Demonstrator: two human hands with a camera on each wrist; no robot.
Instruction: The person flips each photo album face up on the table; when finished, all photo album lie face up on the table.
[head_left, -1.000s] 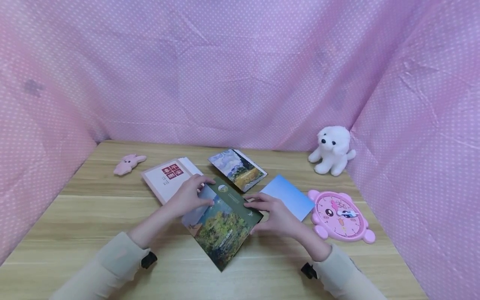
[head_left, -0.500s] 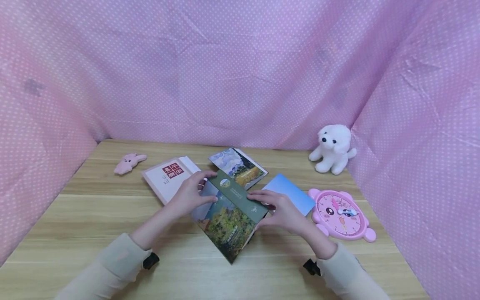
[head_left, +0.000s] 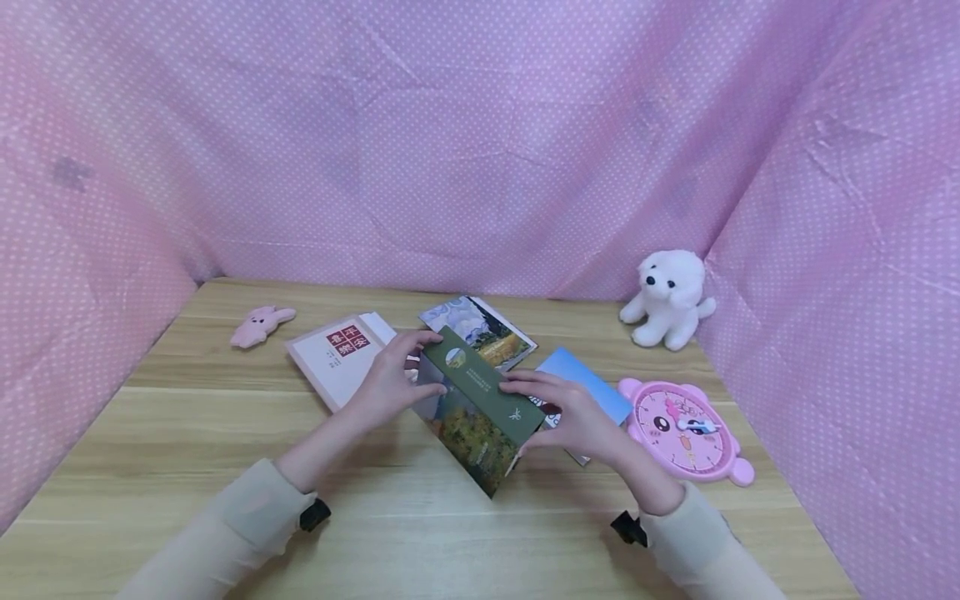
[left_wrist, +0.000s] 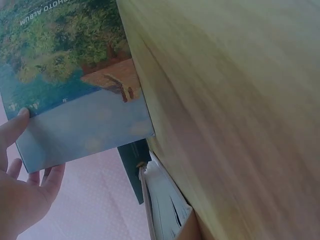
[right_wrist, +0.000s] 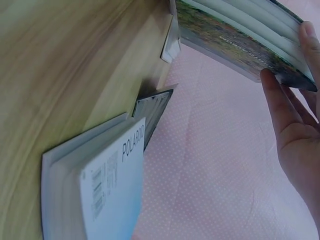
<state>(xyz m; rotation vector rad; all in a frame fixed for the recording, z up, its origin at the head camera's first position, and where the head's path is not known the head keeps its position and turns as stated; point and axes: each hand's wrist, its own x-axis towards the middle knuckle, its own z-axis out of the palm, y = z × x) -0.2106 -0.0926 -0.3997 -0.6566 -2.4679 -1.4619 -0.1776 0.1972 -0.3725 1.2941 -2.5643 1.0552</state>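
Photo album (head_left: 483,408), green-spined with a painted tree scene on its cover, sits between the two hands, tilted, spine uppermost and facing the head camera. Lower edge: cannot tell whether it touches the table (head_left: 187,467).

Left hand (head_left: 393,375) grips the album's left end, thumb on the painted cover, fingers round behind the spine side. Right hand (head_left: 577,417) grips the opposite end, fingers over the spine, thumb lower down at the edge; pale page edges (right_wrist: 250,25) show at that end in the right wrist view. (Cover lettering reads "PHOTO ALBUM", upside down from the left wrist camera.)

Around the album: to its left, a white book (head_left: 337,358) with a red character block, partly behind the left hand. Just beyond it, a book with a painted landscape (head_left: 480,329), its near part hidden by the album. To its right, a blue-and-white book (head_left: 592,387) marked "POLAROID", partly covered by the right hand. Farther right of the album, a pink clock (head_left: 682,429) with a cartoon face. Well beyond it to the right, a white plush dog (head_left: 667,300), seated; well off to its left, a small pink plush (head_left: 262,327). Pink dotted cloth (head_left: 480,150) hangs behind everything.
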